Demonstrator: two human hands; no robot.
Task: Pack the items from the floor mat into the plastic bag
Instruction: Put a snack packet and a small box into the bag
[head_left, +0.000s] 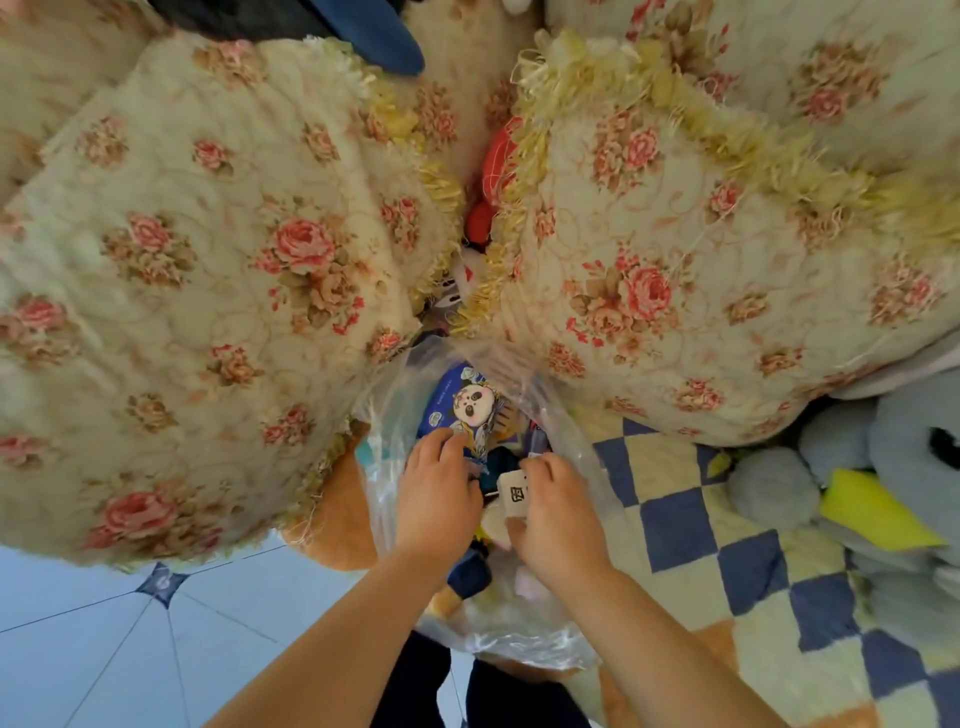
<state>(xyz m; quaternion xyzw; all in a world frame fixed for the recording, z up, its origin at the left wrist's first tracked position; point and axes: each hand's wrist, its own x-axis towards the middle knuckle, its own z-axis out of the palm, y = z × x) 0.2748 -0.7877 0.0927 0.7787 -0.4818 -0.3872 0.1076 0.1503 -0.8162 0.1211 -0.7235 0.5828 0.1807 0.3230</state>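
A clear plastic bag (566, 431) stands open on the floor in front of me, with several items inside. My left hand (436, 493) reaches into it, fingers curled on the lower edge of a blue cartoon packet (467, 400). My right hand (553, 514) is also inside the bag, gripping a small white box with black print (511, 491). A dark blue item (470, 574) and something pink (524, 582) lie lower in the bag, partly hidden by my wrists. The blue and cream checkered floor mat (727, 545) lies to the right.
Two large floral cushions (208, 286) (701, 270) press in behind the bag, with a red plush (493, 171) wedged between them. Grey plush toys (883, 467) with a yellow part sit at the right. Light blue tiled floor (104, 649) lies at the lower left.
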